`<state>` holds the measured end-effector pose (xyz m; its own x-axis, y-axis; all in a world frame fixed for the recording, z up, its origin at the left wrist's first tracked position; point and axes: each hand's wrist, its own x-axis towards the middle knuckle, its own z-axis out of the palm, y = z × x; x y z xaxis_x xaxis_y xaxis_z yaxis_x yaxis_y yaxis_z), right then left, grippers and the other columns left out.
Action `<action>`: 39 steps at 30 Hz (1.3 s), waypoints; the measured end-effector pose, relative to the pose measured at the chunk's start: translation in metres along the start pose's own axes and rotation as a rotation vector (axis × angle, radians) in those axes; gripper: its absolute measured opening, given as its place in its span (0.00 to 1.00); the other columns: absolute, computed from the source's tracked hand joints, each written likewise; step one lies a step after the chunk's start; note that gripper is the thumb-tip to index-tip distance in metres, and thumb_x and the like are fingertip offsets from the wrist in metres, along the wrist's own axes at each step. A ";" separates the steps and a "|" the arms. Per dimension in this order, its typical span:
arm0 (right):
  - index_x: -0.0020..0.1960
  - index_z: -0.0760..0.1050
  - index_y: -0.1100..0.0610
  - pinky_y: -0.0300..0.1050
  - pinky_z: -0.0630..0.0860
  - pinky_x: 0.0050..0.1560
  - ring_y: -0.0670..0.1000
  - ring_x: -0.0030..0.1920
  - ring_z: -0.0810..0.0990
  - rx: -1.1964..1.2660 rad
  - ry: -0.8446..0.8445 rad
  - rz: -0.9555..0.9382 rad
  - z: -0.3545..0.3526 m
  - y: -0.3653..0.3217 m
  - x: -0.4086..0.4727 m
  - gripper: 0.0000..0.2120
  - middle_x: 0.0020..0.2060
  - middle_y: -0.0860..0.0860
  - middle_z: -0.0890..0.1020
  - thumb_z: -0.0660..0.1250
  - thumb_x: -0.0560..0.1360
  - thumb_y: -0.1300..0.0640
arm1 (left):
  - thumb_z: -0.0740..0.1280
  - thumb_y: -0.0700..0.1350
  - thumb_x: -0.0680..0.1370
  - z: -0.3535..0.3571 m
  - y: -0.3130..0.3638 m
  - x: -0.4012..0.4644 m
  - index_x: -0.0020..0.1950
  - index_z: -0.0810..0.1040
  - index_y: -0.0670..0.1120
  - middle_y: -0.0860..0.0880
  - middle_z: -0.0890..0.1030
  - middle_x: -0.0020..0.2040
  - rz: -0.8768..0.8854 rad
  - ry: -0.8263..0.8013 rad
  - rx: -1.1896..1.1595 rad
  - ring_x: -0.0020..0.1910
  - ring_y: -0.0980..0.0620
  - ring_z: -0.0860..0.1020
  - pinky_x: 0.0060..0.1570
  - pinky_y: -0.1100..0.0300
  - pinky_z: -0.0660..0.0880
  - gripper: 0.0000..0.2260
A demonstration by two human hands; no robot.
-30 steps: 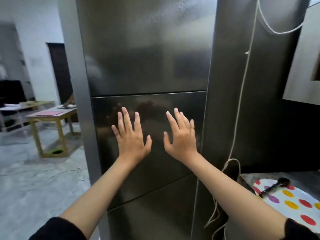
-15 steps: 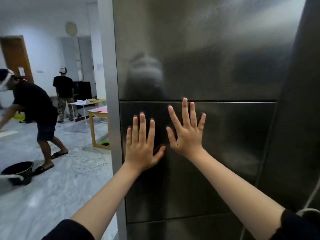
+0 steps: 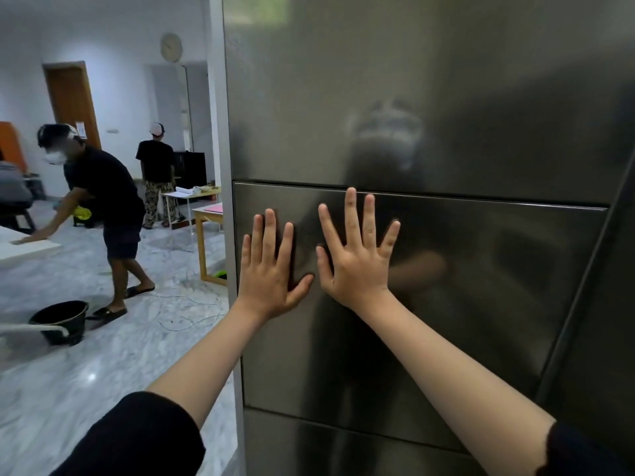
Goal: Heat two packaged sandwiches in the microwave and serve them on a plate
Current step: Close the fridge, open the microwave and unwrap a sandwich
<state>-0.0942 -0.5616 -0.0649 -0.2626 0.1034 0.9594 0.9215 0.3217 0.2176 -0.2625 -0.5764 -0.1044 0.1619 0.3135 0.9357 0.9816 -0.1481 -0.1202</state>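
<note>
Head view: we see both hands flat, fingers straight and spread, grasping nothing; the left hand [image 3: 269, 269] and right hand [image 3: 357, 259] press side by side on the steel drawer panel [image 3: 481, 286] (middle section of the fridge); no sandwiches visible to us.

Forward passage is blocked by the steel refrigerator front [image 3: 446, 115], against whose middle drawer panel [image 3: 481, 286] both palms are laid flat. Open marble floor [image 3: 103, 355] is found leftward, interrupted by a black bucket [image 3: 60, 321] and a wooden table [image 3: 209, 242].
</note>
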 end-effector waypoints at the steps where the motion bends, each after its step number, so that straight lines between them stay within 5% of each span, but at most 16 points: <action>1: 0.76 0.60 0.49 0.71 0.47 0.68 0.61 0.75 0.53 -0.007 -0.005 -0.001 0.003 0.000 0.001 0.28 0.75 0.59 0.59 0.57 0.77 0.45 | 0.53 0.64 0.76 0.004 -0.002 0.002 0.78 0.44 0.46 0.43 0.38 0.77 0.001 -0.003 -0.002 0.76 0.38 0.46 0.73 0.42 0.49 0.38; 39: 0.75 0.62 0.52 0.69 0.51 0.69 0.63 0.75 0.55 -0.615 -0.163 0.089 0.156 0.063 0.013 0.27 0.74 0.60 0.60 0.57 0.77 0.45 | 0.54 0.64 0.75 0.270 -0.007 0.095 0.78 0.44 0.46 0.42 0.39 0.77 0.235 0.081 -0.643 0.76 0.38 0.47 0.72 0.40 0.51 0.38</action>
<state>-0.0838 -0.3928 -0.0670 -0.1728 0.2624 0.9494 0.9248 -0.2885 0.2480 -0.2269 -0.2921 -0.1048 0.3301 0.1374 0.9339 0.6626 -0.7384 -0.1256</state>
